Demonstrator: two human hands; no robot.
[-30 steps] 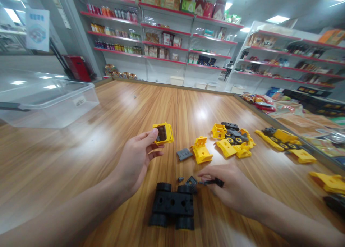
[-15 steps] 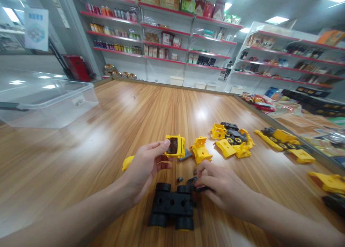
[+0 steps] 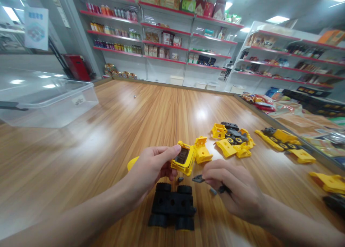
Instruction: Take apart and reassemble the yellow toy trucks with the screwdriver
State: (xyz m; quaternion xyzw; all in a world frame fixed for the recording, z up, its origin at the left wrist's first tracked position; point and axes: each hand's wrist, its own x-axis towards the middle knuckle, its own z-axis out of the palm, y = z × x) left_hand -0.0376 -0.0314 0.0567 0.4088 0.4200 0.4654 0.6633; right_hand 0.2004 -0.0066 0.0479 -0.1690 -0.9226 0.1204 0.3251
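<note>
Above the table, my left hand (image 3: 155,169) pinches a yellow toy cab (image 3: 185,159) with a dark window between thumb and fingers. Just right of it, my right hand (image 3: 233,186) is closed around a small dark grey plastic part (image 3: 198,179) whose flat end points at the cab; a black end also shows below my fingers. Between and below the hands lies a black wheeled chassis (image 3: 172,203). A small screw (image 3: 180,179) rests by its upper wheels. Behind the cab stands a yellow body part (image 3: 202,151). Another yellow piece (image 3: 132,163) is partly hidden behind my left hand.
A cluster of yellow and black toy parts (image 3: 233,141) sits to the right, with more vehicle pieces (image 3: 285,141) beyond. A clear plastic bin (image 3: 54,106) stands at the left. Stocked shelves (image 3: 167,31) rise behind the table (image 3: 151,106).
My left hand has brought the cab right and down, tilting it. My right hand has lifted the dark grey part off the table and moved slightly right.
</note>
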